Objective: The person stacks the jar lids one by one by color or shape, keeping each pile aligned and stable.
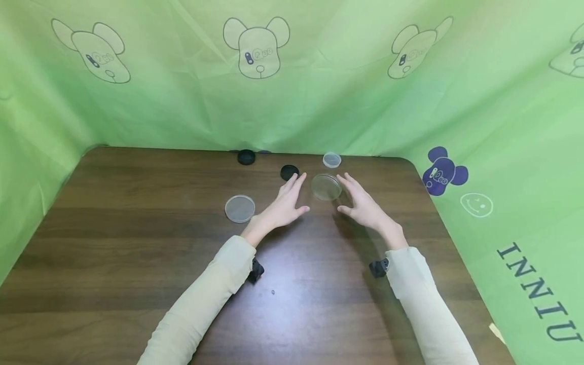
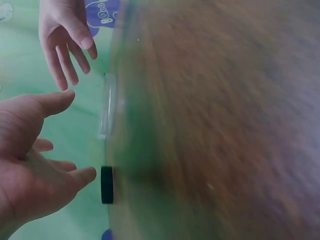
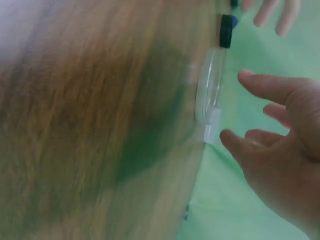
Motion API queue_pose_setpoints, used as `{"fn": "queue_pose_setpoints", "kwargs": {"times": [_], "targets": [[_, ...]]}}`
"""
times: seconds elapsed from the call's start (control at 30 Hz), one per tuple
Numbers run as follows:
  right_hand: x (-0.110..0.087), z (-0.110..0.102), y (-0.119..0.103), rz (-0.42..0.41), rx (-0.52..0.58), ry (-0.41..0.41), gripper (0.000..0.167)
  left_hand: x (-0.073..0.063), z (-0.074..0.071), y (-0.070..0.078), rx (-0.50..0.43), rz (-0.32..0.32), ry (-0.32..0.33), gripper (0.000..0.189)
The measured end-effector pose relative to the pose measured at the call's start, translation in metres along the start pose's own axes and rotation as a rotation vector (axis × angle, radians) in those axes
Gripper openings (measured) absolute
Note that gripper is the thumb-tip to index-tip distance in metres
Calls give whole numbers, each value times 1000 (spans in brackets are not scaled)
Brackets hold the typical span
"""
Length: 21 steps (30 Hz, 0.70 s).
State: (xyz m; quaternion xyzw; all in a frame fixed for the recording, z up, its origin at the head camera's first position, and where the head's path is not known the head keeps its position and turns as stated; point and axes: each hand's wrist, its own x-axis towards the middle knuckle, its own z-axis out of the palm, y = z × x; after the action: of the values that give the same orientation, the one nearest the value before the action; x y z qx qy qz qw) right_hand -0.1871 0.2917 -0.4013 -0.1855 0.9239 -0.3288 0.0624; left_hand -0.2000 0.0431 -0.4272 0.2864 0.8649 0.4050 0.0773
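Both hands are held above the table on either side of a clear round shallow dish (image 1: pixel 326 187), which looks like a petri dish; neither appears to touch it. My left hand (image 1: pixel 283 205) has its fingers extended and thumb spread, with nothing in its grasp. Just beyond its fingertips lies a black round lid-like disc (image 1: pixel 289 172). My right hand (image 1: pixel 362 204) is likewise spread and holds nothing, its fingertips close to the dish's right edge. In the right wrist view the clear dish (image 3: pixel 210 86) stands beyond the thumb and fingers, apart from them.
A second clear round dish (image 1: pixel 240 209) lies left of the left forearm. Toward the back edge sit another black disc (image 1: pixel 246 157) and a smaller clear round dish (image 1: pixel 332 160). Green printed cloth (image 1: pixel 260 111) hangs behind and beside the brown wooden table (image 1: pixel 137 253).
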Motion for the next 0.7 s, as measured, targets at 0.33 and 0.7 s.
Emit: {"fn": "queue_pose_setpoints", "kwargs": {"times": [0.33, 0.7], "targets": [[9, 6, 1, -1, -56, -20, 80, 25, 16, 0, -10, -58, -54, 89], [21, 10, 15, 56, -106, -11, 80, 54, 31, 10, 94, -147, -7, 93]]}}
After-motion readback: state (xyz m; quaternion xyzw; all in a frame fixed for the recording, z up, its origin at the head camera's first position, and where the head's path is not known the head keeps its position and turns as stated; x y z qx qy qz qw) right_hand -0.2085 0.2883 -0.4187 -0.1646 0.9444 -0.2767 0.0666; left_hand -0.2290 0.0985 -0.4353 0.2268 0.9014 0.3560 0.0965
